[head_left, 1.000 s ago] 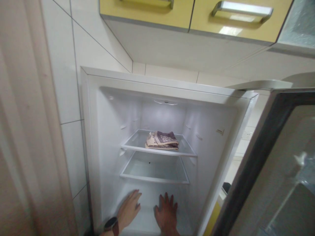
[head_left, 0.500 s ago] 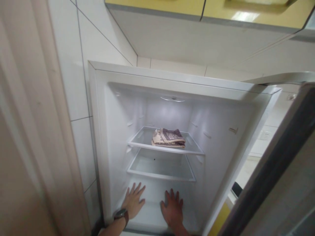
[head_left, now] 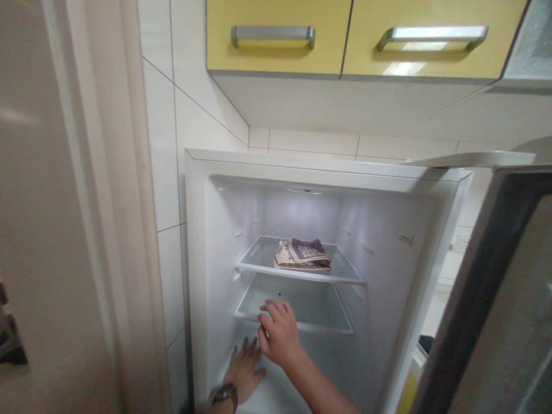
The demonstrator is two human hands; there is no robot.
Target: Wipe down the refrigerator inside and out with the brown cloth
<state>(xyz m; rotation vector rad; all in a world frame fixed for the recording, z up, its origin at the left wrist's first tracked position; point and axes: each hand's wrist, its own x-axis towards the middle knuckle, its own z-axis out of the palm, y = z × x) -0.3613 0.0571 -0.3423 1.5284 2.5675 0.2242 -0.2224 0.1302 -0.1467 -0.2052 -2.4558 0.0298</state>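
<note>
My left hand [head_left: 245, 368], with a watch [head_left: 225, 393] on its wrist, is spread flat low inside the fridge, its fingers apart. My right hand [head_left: 279, 334] is raised in front of the lower glass shelf [head_left: 313, 299], close to that shelf's front edge. Its fingers are loosely bent and a little apart, with nothing seen in them; whether it touches the edge I cannot tell. Above, a folded brown and cream patterned towel [head_left: 304, 255] lies on the upper glass shelf [head_left: 259, 257]. A small dark spot shows on the lower shelf, just beyond my right hand.
The fridge door [head_left: 487, 299] stands open on the right. White tiled wall [head_left: 161, 144] and a beige frame [head_left: 116, 230] border the left side. Yellow wall cabinets [head_left: 280, 14] with metal handles hang above the fridge [head_left: 323, 167].
My right hand has come up and left from the fridge floor to the lower shelf's front edge, its fingers bending. My left hand stays spread low down. The view has tilted upward.
</note>
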